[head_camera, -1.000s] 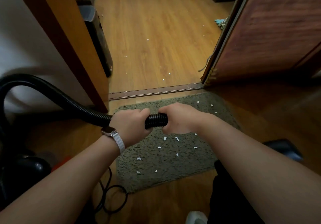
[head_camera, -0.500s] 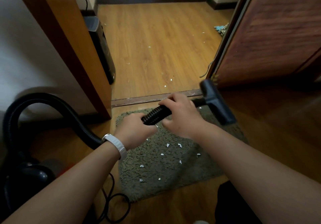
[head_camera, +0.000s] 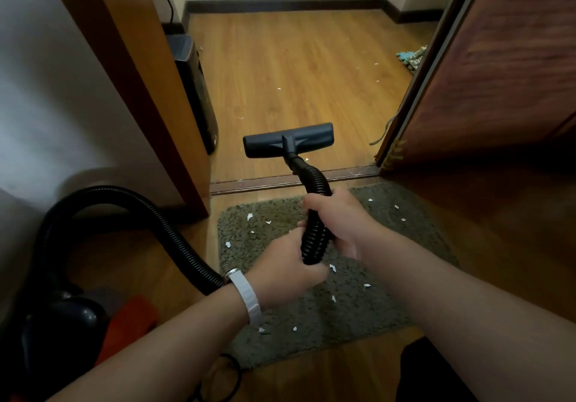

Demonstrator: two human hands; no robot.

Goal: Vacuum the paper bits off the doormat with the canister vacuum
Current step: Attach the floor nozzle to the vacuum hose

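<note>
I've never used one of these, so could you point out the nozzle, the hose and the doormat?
nozzle (head_camera: 307,137): head view, right half of its flat top.
hose (head_camera: 317,181): head view, ribbed bend just behind the nozzle.
doormat (head_camera: 352,317): head view, bare pile near its middle.

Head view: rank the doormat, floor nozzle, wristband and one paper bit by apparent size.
1. doormat
2. floor nozzle
3. wristband, though it sits nearer the camera, which flatters it
4. paper bit
</note>
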